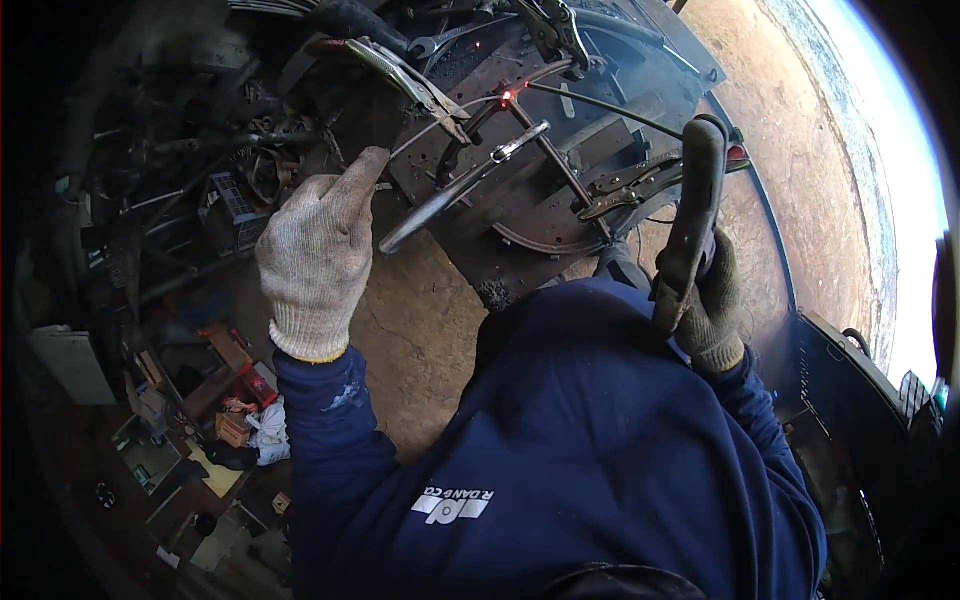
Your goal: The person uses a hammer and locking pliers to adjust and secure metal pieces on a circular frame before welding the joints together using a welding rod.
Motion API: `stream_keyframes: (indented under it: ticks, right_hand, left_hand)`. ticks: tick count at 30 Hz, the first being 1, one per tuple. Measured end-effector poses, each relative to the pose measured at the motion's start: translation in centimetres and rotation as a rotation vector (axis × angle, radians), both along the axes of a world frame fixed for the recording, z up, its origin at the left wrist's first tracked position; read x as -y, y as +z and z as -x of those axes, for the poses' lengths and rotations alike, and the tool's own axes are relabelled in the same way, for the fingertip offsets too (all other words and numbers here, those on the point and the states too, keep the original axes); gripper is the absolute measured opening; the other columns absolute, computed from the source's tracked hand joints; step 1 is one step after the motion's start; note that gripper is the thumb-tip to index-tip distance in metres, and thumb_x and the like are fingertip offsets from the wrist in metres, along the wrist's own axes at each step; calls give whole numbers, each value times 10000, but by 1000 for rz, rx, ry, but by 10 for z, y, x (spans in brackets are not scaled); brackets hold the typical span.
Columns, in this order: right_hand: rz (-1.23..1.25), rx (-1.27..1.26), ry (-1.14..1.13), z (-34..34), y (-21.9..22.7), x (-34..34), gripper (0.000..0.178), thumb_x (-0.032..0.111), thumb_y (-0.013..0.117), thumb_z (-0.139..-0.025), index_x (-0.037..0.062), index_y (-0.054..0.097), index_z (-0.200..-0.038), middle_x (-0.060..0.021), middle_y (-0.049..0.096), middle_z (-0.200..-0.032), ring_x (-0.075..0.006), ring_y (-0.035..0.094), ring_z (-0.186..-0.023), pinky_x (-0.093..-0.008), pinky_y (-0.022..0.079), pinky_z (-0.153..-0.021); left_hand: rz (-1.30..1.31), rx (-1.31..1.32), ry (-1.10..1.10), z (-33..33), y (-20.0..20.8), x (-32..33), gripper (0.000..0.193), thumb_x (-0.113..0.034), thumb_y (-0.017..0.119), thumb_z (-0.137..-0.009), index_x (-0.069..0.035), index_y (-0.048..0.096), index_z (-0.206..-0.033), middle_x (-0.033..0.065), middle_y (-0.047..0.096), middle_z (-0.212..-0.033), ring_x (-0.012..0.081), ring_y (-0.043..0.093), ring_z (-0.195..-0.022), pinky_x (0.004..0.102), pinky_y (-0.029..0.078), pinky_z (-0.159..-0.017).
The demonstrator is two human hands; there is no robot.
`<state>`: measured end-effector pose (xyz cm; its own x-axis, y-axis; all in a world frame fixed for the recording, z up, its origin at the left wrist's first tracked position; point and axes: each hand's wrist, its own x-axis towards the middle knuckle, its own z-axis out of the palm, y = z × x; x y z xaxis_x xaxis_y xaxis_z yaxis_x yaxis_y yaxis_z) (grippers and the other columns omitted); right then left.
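My left hand [325,240], in a pale knit glove, pinches a thin metal rod [413,139] that runs up toward a glowing orange spot [508,97] on a metal frame [548,150]. My right hand [715,305], also gloved, is closed around a dark, worn electrode holder [692,215], which hides part of its fingers. A thin dark electrode [610,108] slants from the holder's upper end toward the glowing spot. Locking pliers [405,80] grip near the frame's left side. More locking pliers [555,35] are at the far end, and another pair [630,187] sits at the right.
A shiny metal bar [440,210] with a looped end lies across the work. The steel table [480,240] also carries a curved strip [545,245] and a wrench [450,38]. Cluttered metal parts [240,150] are at left, boxes and rags [245,425] lower left.
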<state>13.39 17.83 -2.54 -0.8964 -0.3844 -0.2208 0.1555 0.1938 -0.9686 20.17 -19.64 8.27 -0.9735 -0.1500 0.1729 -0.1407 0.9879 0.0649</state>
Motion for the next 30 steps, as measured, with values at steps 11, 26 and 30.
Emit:
stream_keyframes:
  ticks: [11, 26, 30]
  right_hand:
    - [-42, -46, 39, 1, 4, 5, 689, 158, 780, -930, 15, 391, -1480, -95, 622, -1144, -164, 650, -952, -315, 548, -802]
    - [-23, -59, 105, 2, 2, 8, 661, 105, 702, -975, -14, 356, -1526, -187, 558, -1411, -271, 572, -1300, -401, 429, -1117]
    - [1, -23, 79, 1, 4, 12, 641, 107, 699, -975, -16, 372, -1513, -183, 571, -1388, -269, 579, -1286, -402, 436, -1106]
  left_hand:
    - [18, 3, 2, -1, -1, 3, 330, -106, 719, -921, -225, 749, -1227, 81, 683, -863, 287, 685, -732, 376, 567, -648]
    - [3, 2, -12, -2, 0, 4, 343, -87, 714, -925, -212, 747, -1242, 109, 680, -865, 307, 681, -722, 384, 553, -644]
    - [20, 14, -11, -1, 0, 3, 339, -83, 712, -924, -208, 750, -1237, 107, 692, -874, 299, 689, -736, 383, 554, -650]
